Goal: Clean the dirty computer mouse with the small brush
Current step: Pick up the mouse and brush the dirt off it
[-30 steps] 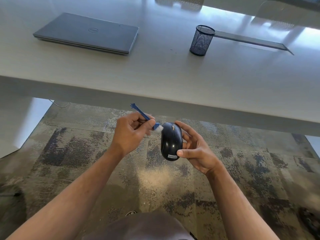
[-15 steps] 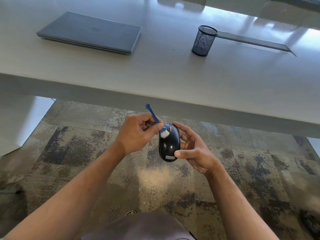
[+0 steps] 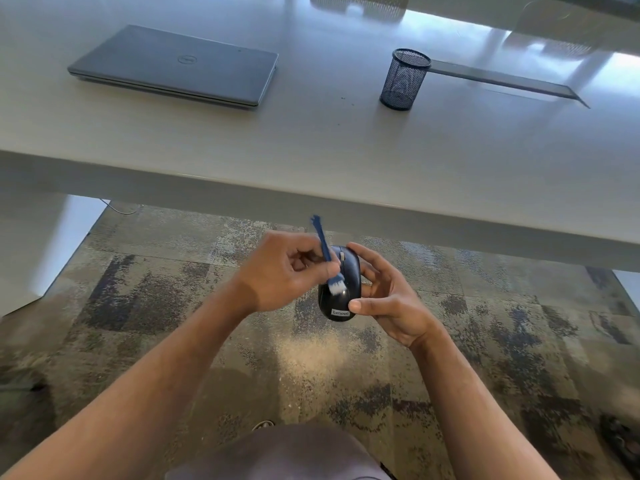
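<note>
I note the left hand (image 3: 284,271) pinching a thin blue small brush (image 3: 327,258), white bristles on the glossy black mouse (image 3: 341,289); right hand (image 3: 384,299) cradles the mouse below the desk's (image 3: 311,161) near edge, above mottled carpet (image 3: 156,299). Beyond the mouse, on the desk: closed grey laptop (image 3: 176,65), mesh cup (image 3: 403,79).

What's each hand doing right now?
Left hand: pinches the brush, bristles on the mouse.
Right hand: holds the mouse.

Brush (image 3: 325,252) motion-blurred; left hand (image 3: 280,275) hides mouse (image 3: 341,289) flank (left).
</note>
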Demonstrator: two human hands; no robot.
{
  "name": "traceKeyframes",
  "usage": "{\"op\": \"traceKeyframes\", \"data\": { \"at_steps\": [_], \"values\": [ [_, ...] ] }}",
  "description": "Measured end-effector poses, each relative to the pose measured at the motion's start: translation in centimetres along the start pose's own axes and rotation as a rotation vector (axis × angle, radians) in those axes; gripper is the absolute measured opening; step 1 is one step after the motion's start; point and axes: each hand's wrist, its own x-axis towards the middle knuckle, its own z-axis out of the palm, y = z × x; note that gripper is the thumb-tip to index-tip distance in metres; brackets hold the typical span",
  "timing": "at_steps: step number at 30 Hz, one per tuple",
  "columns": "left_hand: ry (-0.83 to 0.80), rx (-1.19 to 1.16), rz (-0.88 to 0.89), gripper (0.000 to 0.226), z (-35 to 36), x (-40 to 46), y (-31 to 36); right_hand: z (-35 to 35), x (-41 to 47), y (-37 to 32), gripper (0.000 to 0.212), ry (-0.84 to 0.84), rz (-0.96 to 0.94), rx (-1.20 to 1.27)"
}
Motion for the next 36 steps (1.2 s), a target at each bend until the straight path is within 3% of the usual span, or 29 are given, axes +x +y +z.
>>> {"op": "traceKeyframes", "data": {
  "at_steps": [2, 4, 19, 23, 26, 31, 36],
  "values": [
    [-0.109, 0.092, 0.057, 0.009, 0.4, -0.2, 0.2, 0.0, 0.1, 0.0, 0.097, -0.003, -0.002, -0.016],
    [-0.109, 0.133, 0.088, 0.009, 0.8, -0.1, 0.3, 0.1, 0.2, 0.1, 0.1, -0.004, -0.002, -0.027],
    [0.301, 0.229, -0.113, 0.009, 0.1, 2.4, -2.0, 0.2, -0.2, 0.3, 0.096, 0.005, 0.007, -0.023],
    [0.338, 0.062, -0.147, 0.005, -0.3, 2.1, -2.7, -0.2, -0.1, 0.3, 0.096, 0.001, -0.009, -0.012],
    [0.277, -0.17, -0.102, 0.008, -0.6, 1.1, -2.7, -0.4, 0.0, 0.2, 0.097, 0.001, -0.013, 0.016],
    [-0.018, -0.376, 0.042, 0.02, -0.9, -1.6, -3.9, -0.3, 0.1, -0.2, 0.104, -0.018, -0.029, 0.07],
    [0.03, -0.388, 0.061, 0.013, -0.3, -2.1, -4.8, -0.1, 0.2, -0.4, 0.103, -0.034, -0.034, 0.08]
  ]
}}
